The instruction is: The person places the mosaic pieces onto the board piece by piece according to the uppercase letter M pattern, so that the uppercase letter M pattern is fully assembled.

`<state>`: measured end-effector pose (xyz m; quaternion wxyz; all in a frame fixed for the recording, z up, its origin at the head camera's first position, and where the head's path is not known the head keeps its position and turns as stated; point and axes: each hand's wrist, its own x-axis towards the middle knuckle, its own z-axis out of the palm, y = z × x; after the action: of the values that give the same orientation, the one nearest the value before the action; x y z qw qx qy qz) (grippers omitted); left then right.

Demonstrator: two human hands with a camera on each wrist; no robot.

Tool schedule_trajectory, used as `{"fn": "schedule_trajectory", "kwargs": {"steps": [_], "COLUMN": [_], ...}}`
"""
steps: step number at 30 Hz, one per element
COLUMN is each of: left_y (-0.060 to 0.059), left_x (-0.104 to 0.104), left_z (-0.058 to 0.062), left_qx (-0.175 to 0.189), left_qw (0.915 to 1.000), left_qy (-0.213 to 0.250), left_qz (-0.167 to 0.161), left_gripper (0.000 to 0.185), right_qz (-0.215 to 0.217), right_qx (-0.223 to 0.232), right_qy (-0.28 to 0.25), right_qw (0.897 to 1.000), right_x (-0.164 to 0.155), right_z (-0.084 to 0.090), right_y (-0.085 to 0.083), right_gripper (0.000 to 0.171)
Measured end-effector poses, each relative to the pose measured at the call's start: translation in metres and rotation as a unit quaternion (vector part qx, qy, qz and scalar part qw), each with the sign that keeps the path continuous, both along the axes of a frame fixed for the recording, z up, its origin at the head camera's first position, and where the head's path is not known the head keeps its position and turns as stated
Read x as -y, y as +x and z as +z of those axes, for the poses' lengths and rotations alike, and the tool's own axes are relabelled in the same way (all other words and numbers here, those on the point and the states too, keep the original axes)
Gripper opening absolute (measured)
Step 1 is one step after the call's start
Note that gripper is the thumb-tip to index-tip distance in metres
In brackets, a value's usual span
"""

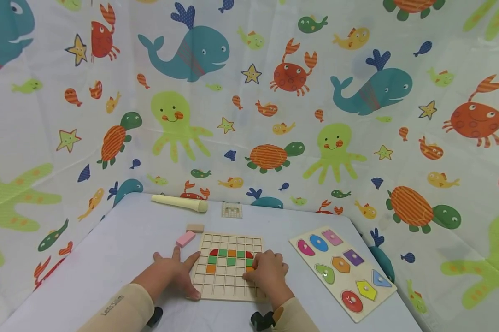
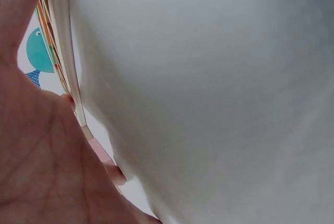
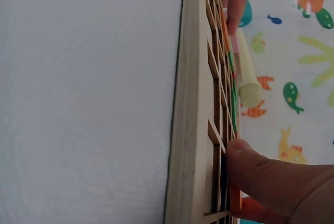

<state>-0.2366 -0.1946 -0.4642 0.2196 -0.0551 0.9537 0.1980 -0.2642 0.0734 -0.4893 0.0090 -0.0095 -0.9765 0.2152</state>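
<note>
left hand (image 1: 172, 272) flat and relaxed, bracing the grid board (image 1: 228, 266) mid-surface, right hand (image 1: 267, 272) pinching an orange tile (image 1: 249, 269) at the board's right edge; risk: board slides or the tile jams crooked and knocks seated tiles loose.
</note>
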Motion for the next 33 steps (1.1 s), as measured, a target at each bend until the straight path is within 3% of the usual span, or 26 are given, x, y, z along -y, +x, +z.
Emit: {"fn": "schedule_trajectory", "kwargs": {"steps": [9,17,25,33], "left_y": [-0.0005,-0.001,-0.0034,0.0011], "left_x": [0.0019,0.0033,0.0,0.0036], "left_z": [-0.0003,0.0009,-0.0059,0.0036], "left_qx": [-0.001,0.0,0.004,-0.002], "left_qw": [1.0,1.0,1.0,0.9999], "left_qy": [-0.003,-0.003,-0.001,0.009], "left_qz": [-0.001,0.002,0.005,0.01], "left_gripper": [0.13,0.129,0.136,0.129], "right_qz": [0.016,0.015,0.009,0.045], "right_qx": [-0.004,-0.008,-0.02,-0.034], "right_qy": [0.026,0.044,0.12,0.134], "right_qw": [1.0,0.999,0.993,0.989], "right_x": [0.0044,0.0074,0.0058,0.009], "right_z": [-0.0001,-0.0025,0.0032,0.0059], "right_y": [-0.0051,-0.0067,-0.003,-0.0036], "right_gripper": [0.044,0.032,0.027,0.013]}}
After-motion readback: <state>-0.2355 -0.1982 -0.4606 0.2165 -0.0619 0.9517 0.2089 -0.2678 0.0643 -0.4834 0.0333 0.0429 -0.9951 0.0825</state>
